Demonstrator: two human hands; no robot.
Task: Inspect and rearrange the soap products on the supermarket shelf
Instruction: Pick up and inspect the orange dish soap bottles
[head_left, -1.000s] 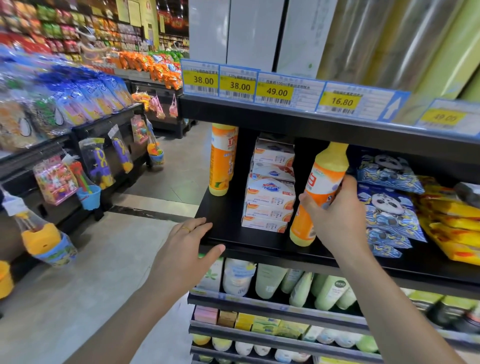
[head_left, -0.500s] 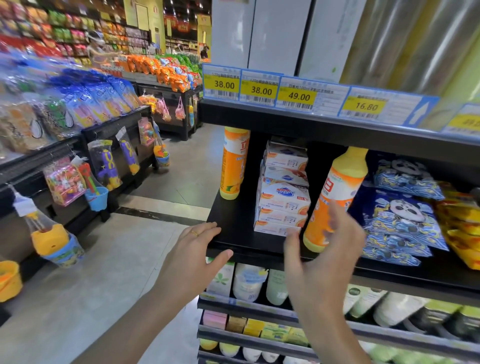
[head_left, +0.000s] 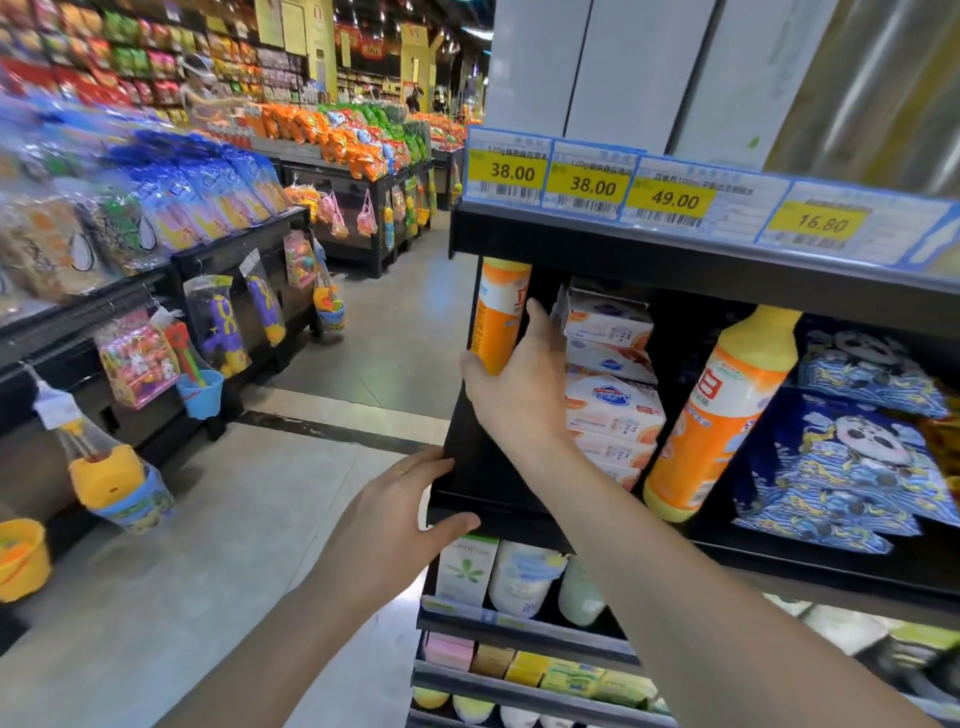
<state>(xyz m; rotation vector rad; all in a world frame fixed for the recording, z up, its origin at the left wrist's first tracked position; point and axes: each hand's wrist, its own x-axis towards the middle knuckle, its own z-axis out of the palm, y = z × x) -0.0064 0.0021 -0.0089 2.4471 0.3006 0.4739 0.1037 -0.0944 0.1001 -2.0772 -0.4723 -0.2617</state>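
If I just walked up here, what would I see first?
Probably the right hand gripping a tall orange bottle at the left end of the black shelf, beside a stack of white soap boxes. Next, a bigger orange bottle standing right of that stack, and the bright yellow price tags along the shelf edge above.

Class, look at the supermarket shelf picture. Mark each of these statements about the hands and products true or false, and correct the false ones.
1. The right hand holds the orange bottle at the shelf's left end. True.
2. The left hand holds a soap box. False: it rests on the shelf edge.
3. The stacked soap boxes sit between two orange bottles. True.
4. The other orange bottle lies flat. False: it stands, leaning.
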